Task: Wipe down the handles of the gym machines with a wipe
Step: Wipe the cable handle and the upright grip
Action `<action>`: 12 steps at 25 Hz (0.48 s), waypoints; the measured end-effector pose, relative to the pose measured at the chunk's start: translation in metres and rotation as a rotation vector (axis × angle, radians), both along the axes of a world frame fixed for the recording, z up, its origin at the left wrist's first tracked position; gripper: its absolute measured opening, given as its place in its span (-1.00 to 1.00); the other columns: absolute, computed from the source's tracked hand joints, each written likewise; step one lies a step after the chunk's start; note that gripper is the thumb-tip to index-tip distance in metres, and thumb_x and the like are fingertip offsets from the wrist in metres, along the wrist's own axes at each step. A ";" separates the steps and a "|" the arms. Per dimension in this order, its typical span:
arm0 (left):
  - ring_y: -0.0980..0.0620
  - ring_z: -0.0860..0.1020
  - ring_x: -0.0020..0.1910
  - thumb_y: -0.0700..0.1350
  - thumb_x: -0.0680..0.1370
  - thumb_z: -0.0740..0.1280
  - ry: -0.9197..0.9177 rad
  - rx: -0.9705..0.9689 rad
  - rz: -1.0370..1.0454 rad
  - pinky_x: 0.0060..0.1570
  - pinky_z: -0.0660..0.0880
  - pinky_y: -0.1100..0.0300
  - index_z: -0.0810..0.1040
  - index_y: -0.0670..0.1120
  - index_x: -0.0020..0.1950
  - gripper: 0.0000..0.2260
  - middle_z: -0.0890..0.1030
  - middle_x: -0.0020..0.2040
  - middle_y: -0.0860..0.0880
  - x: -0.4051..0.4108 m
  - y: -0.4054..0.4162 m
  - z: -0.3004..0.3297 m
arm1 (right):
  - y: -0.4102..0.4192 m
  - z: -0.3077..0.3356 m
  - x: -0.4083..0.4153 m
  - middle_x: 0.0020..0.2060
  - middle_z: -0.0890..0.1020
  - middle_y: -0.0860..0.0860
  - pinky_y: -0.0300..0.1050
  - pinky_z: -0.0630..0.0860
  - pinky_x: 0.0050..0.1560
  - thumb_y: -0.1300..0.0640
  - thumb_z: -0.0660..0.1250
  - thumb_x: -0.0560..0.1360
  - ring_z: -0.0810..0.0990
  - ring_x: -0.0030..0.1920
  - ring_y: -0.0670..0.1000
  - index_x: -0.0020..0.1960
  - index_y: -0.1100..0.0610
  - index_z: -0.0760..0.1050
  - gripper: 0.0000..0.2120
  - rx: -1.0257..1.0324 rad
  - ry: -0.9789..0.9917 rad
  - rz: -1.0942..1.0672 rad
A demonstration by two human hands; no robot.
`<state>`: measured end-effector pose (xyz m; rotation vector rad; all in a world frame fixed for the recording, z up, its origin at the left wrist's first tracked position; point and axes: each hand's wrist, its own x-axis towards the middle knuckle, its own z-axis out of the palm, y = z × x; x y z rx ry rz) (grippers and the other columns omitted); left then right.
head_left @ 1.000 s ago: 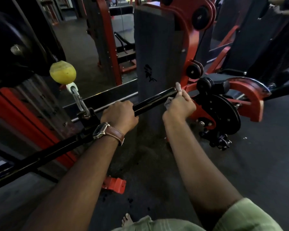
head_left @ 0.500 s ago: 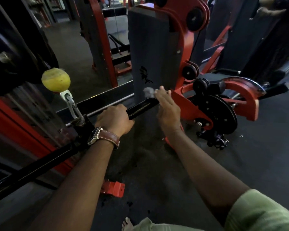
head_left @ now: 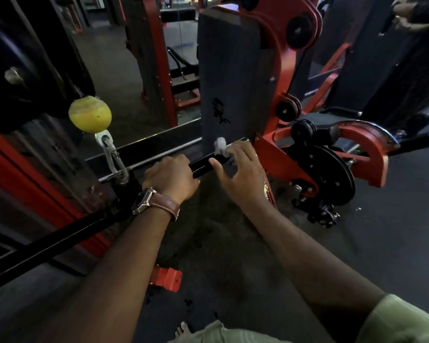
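Since the earlier frame, the right hand point(head_left: 235, 169) has slid back along the long black metal pull bar point(head_left: 204, 164) toward the left hand point(head_left: 170, 179), and its fingers have loosened. It now lies half-open over the bar end, pinching the small crumpled white wipe point(head_left: 219, 145) at its fingertips, at 12 o'clock of the hand. Left hand grips the bar fully, a brown leather strap watch point(head_left: 156, 203) on its wrist. At 10 o'clock, a yellow ball stopper point(head_left: 90, 114) hangs above a silver carabiner clip point(head_left: 113, 155). Red and black gym machine frame point(head_left: 278, 144) stands on the dark rubber floor point(head_left: 357, 243).
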<state>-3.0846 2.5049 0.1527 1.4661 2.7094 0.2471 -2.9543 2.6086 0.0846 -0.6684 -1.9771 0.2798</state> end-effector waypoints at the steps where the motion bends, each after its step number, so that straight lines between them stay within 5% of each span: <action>1: -0.11 0.60 -0.07 0.17 0.49 0.43 0.001 0.007 0.000 -0.12 0.54 0.06 0.57 0.01 0.13 -0.67 0.61 -0.06 -0.05 0.000 0.000 -0.001 | 0.006 0.003 0.001 -0.03 0.58 0.07 -0.19 0.52 0.03 0.15 0.40 0.55 0.53 -0.02 -0.04 -0.07 0.20 0.58 -0.89 -0.001 0.024 -0.006; 5: -0.07 0.55 -0.14 0.19 0.49 0.42 -0.017 0.023 0.003 -0.15 0.54 0.06 0.57 0.03 0.10 -0.69 0.55 -0.12 -0.01 0.000 0.001 -0.003 | 0.039 0.024 0.008 -0.17 0.56 0.03 -0.15 0.48 -0.18 0.31 0.34 0.50 0.50 -0.21 -0.06 -0.21 0.18 0.53 -0.87 -0.193 0.190 -0.309; 9: -0.08 0.54 -0.19 0.18 0.48 0.42 -0.013 0.043 0.014 -0.19 0.53 0.08 0.58 0.01 0.09 -0.69 0.49 -0.22 0.02 -0.002 0.002 -0.002 | -0.001 0.012 -0.007 -0.06 0.58 0.04 -0.33 0.42 -0.09 0.29 0.27 0.50 0.52 -0.08 -0.07 -0.07 0.18 0.55 -0.90 -0.051 -0.001 0.060; 12: -0.05 0.51 -0.20 0.18 0.49 0.42 -0.005 0.039 -0.003 -0.22 0.49 0.10 0.58 0.02 0.07 -0.70 0.51 -0.20 0.01 0.000 0.001 -0.002 | 0.031 0.021 0.005 -0.03 0.63 0.04 -0.27 0.53 -0.01 0.32 0.31 0.49 0.57 -0.06 -0.08 0.07 0.19 0.63 -0.79 -0.186 0.183 -0.152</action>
